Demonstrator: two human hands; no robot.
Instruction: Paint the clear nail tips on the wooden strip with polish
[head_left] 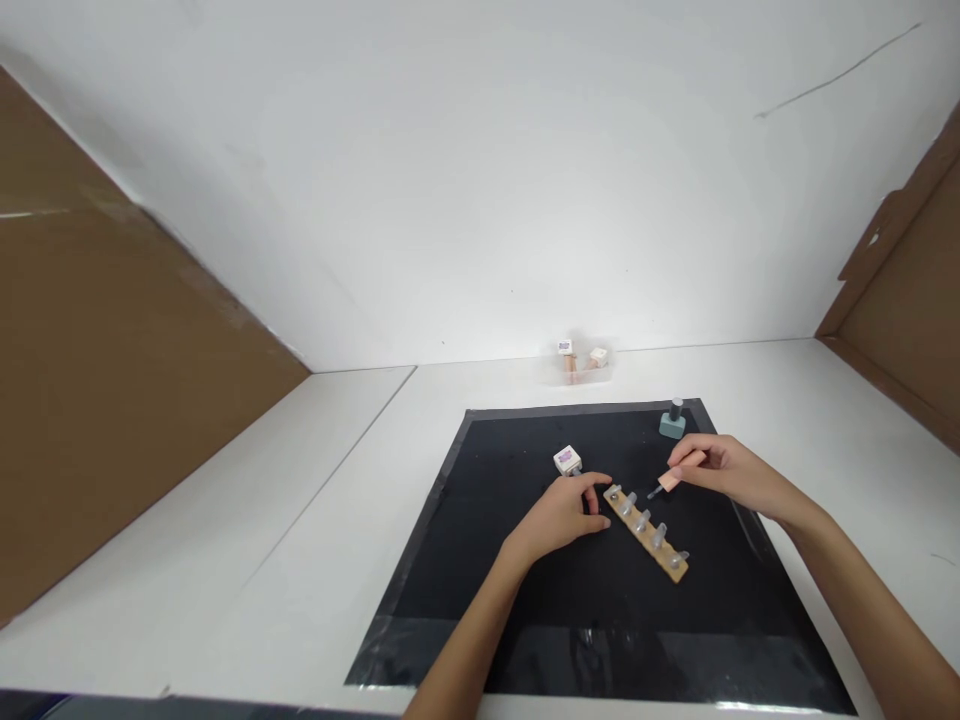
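A wooden strip (670, 562) with several clear nail tips on pegs lies slanted on a black mat (525, 620). My left hand (564, 516) rests on the mat with its fingers curled at the strip's near-left end, touching it. My right hand (724, 470) pinches a peach-coloured polish cap with brush (679, 474), the brush tip pointing down-left toward the nail tips. An uncapped teal polish bottle (673, 422) stands just behind my right hand. A small white bottle with a purple label (568, 460) sits behind my left hand.
A clear tray (577, 372) with two small bottles stands at the back of the white table by the wall. Brown cardboard panels (112, 400) flank the left and the right side (907, 300). The mat's front edge is glossy.
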